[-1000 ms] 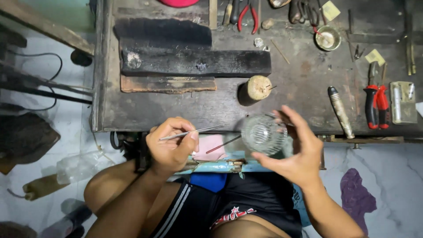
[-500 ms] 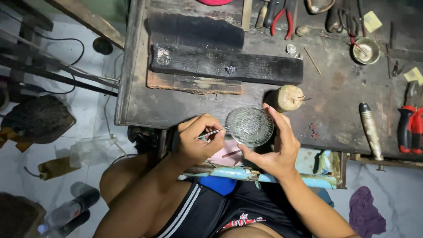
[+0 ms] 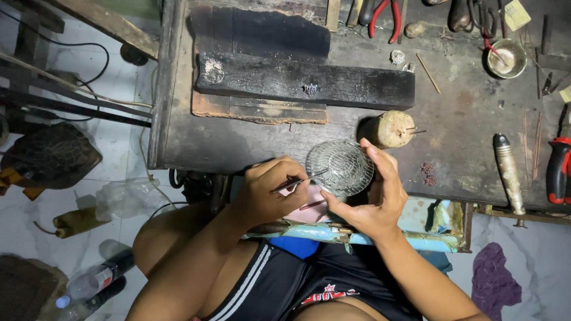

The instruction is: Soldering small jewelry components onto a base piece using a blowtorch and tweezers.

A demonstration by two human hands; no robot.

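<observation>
Right fingers cup the wire dome; left fingers pinch tweezers pointing right at it.

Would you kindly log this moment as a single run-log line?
left hand: grips thin metal tweezers, tip at basket | right hand: holds round silver wire-mesh basket | setting: dark scorched wooden workbench

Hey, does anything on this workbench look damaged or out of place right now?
Yes. The long wooden block at the back of the workbench is charred black, with a pale burnt patch at its left end. The round wire mesh piece in the right hand looks intact.
</observation>
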